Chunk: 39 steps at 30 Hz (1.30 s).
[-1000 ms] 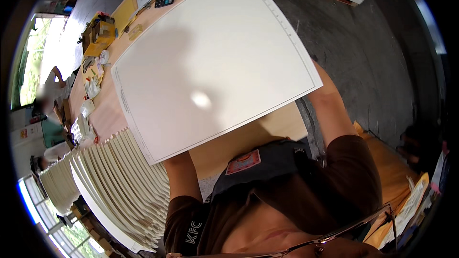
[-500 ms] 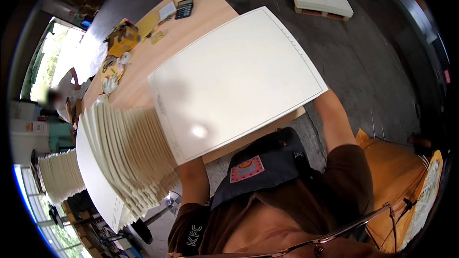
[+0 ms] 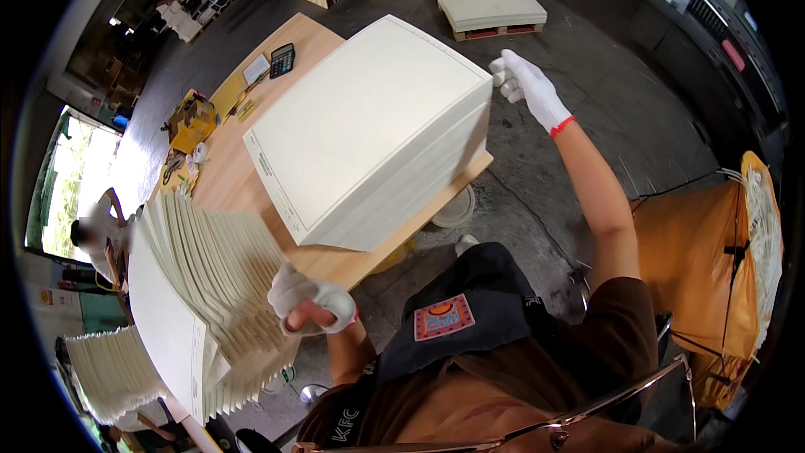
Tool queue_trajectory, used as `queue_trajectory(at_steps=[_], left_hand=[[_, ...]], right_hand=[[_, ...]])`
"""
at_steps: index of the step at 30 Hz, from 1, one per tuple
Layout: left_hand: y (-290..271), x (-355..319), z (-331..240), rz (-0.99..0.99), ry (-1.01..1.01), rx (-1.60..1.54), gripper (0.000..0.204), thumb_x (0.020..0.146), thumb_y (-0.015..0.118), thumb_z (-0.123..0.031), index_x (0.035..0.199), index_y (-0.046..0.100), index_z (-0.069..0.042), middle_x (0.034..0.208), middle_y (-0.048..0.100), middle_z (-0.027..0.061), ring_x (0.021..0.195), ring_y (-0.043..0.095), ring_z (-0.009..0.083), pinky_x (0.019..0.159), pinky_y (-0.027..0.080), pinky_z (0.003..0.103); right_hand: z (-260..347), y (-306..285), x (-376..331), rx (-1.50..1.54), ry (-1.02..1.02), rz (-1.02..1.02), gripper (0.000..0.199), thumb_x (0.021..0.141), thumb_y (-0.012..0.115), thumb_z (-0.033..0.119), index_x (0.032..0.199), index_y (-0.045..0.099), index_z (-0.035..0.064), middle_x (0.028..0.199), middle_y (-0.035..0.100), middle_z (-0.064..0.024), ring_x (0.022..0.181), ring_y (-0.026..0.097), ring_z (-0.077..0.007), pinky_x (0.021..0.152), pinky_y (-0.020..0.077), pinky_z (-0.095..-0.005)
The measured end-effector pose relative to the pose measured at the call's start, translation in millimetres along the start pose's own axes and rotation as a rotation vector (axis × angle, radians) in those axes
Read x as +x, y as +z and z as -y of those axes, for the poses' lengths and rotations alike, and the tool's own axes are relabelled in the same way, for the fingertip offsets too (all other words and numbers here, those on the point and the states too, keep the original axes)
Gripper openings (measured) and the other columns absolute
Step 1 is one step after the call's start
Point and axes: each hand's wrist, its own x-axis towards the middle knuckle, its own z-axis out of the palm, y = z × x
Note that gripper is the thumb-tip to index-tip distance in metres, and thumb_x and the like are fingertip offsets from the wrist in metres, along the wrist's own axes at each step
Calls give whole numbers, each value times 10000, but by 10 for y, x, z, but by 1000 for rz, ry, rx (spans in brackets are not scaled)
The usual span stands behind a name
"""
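A tall stack of large white sheets (image 3: 369, 126) stands squared on the wooden table, its top sheet bordered by a thin printed line. Just off its right corner, my right hand (image 3: 530, 91) in a white, red-cuffed glove hangs in the air, fingers loosely bent and holding nothing. My left hand (image 3: 312, 300), gloved too but with bare fingertips showing, is beside the stack's near left corner, its fingers half curled apart with no sheet visible in them. Close by on the left, a fanned pile of sheets (image 3: 214, 260) leans in a curve; whether my left hand touches its edge is unclear.
On the wooden table (image 3: 220, 169) lie a calculator (image 3: 283, 60), a notepad (image 3: 256, 69) and a yellow box (image 3: 191, 124). Another sheet pile (image 3: 109, 373) stands far left, near a person (image 3: 105, 239). An orange sack (image 3: 692, 256) is at right; a loaded pallet (image 3: 486, 4) stands behind.
The sheet held between my hands now lies on the squared stack. Both hands have let go and come off its edges, the right outward, the left toward the fanned pile. The view has shifted.
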Motion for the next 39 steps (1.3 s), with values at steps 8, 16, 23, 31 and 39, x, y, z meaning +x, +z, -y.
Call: queue_trajectory(at_steps=[8, 16, 23, 31, 39], left_hand=[[1681, 1298, -124, 782, -188, 129, 206, 877, 619, -181, 1073, 662, -136, 1052, 660, 92, 981, 613, 289, 880, 487, 359], [2267, 1012, 793, 1251, -540, 248, 255, 891, 662, -220, 1127, 683, -125, 1097, 633, 100, 944, 632, 265, 856, 484, 354], [2319, 879, 748, 1171, -443, 271, 251, 895, 648, -164, 1138, 676, -106, 1113, 616, 102, 948, 632, 258, 876, 488, 349], [2427, 750, 760, 1083, -703, -105, 377, 896, 491, -3, 1260, 589, -23, 1238, 641, 142, 1167, 608, 245, 1002, 465, 337], [2414, 792, 692, 1068, -751, -178, 411, 854, 729, -192, 1215, 610, -37, 1172, 675, 138, 1152, 624, 244, 990, 467, 341]], right_hand=[[339, 190, -181, -910, -175, -69, 661, 855, 499, 726, 928, 629, 82, 845, 649, -110, 808, 640, -242, 710, 473, -346], [458, 296, -103, -1138, -510, -35, 636, 837, 509, 737, 823, 601, 108, 844, 649, -121, 828, 648, -307, 713, 496, -409], [604, 313, 174, -1014, -897, 41, 517, 923, 505, 608, 846, 570, 101, 765, 619, -120, 706, 630, -288, 639, 483, -396], [582, 613, 83, -384, -294, 71, 602, 950, 400, 639, 926, 563, 60, 815, 628, -174, 806, 606, -377, 762, 457, -421], [346, 634, 124, -349, -446, -37, 526, 1005, 337, 548, 958, 550, 70, 789, 622, -184, 809, 640, -371, 730, 462, -446]])
